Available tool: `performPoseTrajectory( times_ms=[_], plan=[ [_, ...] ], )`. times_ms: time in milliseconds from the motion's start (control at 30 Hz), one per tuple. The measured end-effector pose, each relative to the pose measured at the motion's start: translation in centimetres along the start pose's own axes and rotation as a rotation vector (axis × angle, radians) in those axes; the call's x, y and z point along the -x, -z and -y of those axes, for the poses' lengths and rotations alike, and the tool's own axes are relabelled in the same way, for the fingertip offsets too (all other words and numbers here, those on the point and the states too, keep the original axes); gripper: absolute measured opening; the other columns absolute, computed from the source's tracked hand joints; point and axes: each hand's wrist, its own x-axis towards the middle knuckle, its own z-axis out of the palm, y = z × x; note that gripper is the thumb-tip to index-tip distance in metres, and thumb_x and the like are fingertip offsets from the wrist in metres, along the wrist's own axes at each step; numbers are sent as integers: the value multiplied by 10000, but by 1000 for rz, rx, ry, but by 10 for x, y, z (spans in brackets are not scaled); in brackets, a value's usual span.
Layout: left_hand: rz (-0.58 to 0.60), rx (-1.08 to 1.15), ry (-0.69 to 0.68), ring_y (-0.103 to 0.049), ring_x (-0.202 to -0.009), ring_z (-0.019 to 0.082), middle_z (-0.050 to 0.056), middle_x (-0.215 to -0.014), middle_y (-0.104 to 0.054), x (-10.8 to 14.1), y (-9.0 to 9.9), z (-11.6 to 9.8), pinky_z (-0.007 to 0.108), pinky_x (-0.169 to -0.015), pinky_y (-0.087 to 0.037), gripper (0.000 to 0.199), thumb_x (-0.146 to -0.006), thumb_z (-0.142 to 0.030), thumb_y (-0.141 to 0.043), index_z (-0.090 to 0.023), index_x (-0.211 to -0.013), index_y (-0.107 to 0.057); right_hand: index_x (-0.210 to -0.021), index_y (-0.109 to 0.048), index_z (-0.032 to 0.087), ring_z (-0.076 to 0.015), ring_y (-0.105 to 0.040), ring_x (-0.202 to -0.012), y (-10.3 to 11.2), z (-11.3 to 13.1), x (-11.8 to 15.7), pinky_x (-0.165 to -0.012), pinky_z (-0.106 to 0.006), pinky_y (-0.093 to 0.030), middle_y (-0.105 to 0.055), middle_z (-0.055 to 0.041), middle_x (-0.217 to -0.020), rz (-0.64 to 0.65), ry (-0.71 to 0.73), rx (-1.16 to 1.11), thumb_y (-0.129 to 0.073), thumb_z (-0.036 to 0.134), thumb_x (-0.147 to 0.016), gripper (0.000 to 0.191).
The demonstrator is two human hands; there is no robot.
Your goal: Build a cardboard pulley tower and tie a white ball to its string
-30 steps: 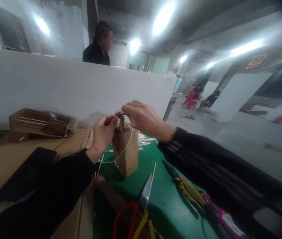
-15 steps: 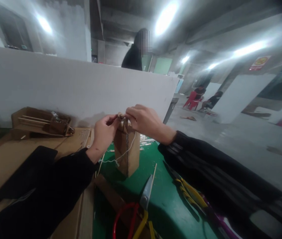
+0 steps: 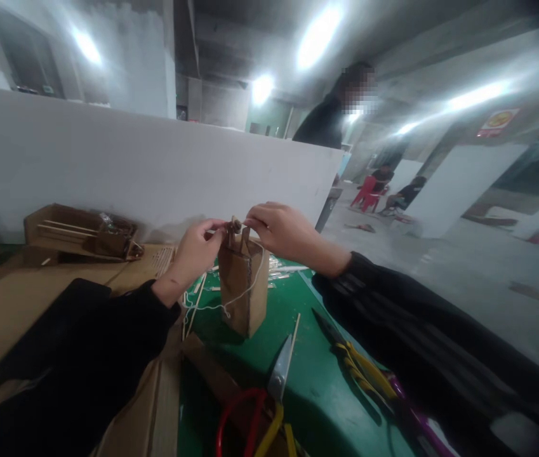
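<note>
A tall cardboard box (image 3: 245,295) stands upright on the green table, with small cardboard tabs at its top. My left hand (image 3: 197,249) pinches a small brown knobbed piece (image 3: 235,226) at the box's upper left. On the other side, my right hand (image 3: 284,233) is closed, thumb and finger pinched together just right of that piece. A white string (image 3: 246,293) runs slack across the box's front and up under my right hand; its upper end is hidden there. Red-and-yellow-handled scissors (image 3: 279,371) lie in front of the box, beside a thin wooden stick (image 3: 294,343).
Yellow-and-purple-handled pliers (image 3: 369,368) lie under my right forearm. Cardboard sheets (image 3: 131,279) and a cardboard assembly with sticks (image 3: 81,231) are at the left. A white partition (image 3: 155,165) stands behind; a person (image 3: 321,124) is beyond it.
My right hand has shifted slightly right, away from my left fingers, baring more of the knobbed piece and tabs. The person behind the partition has moved right.
</note>
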Motion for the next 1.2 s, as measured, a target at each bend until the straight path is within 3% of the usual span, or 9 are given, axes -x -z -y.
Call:
performPoseTrajectory(
  times_ms=[167,367,433,600,1000,1200],
  plan=[
    [109,-100,-25,-657,-761,194,43,-833,-720,-1,8,-2,326,-706,-528,151,-806,-309,-602,-205,-885,-678,-825,-621,164,-157,-549,-712,1,-3,6,-640,-261,-354,-640,-41,-761,24,-91,-210,-439,251,-933,229],
    [155,-212,-109,-650,-802,182,32,-871,-712,2,9,-7,319,-743,-511,148,-855,-319,-546,-219,-913,-639,-907,-597,167,-149,-537,-620,3,7,21,-520,-244,-351,-630,-31,-717,111,-379,-497,-550,532,-842,374],
    [174,-238,-135,-650,-811,179,28,-887,-712,2,9,-7,314,-747,-506,144,-872,-311,-521,-223,-927,-621,-888,-586,174,-151,-541,-627,0,9,25,-513,-244,-354,-629,-28,-721,107,-417,-519,-602,517,-804,353],
    [240,-308,-153,-638,-794,173,16,-874,-705,2,11,-9,314,-746,-492,142,-893,-287,-480,-231,-942,-601,-844,-570,181,-127,-501,-602,-11,2,31,-530,-251,-371,-589,0,-675,68,-377,-608,-570,343,-837,163],
    [177,-435,-181,-631,-742,181,10,-822,-703,9,10,-19,304,-694,-477,118,-871,-289,-488,-240,-897,-592,-840,-530,195,-122,-473,-592,-26,-14,36,-547,-255,-371,-544,24,-662,33,-331,-752,-563,324,-832,134],
    [177,-424,-179,-631,-740,175,10,-821,-700,10,11,-22,304,-701,-479,119,-867,-283,-492,-238,-890,-600,-986,-515,189,-112,-417,-580,-14,-14,35,-526,-242,-343,-455,47,-677,36,-345,-749,-583,246,-798,208]
  ],
)
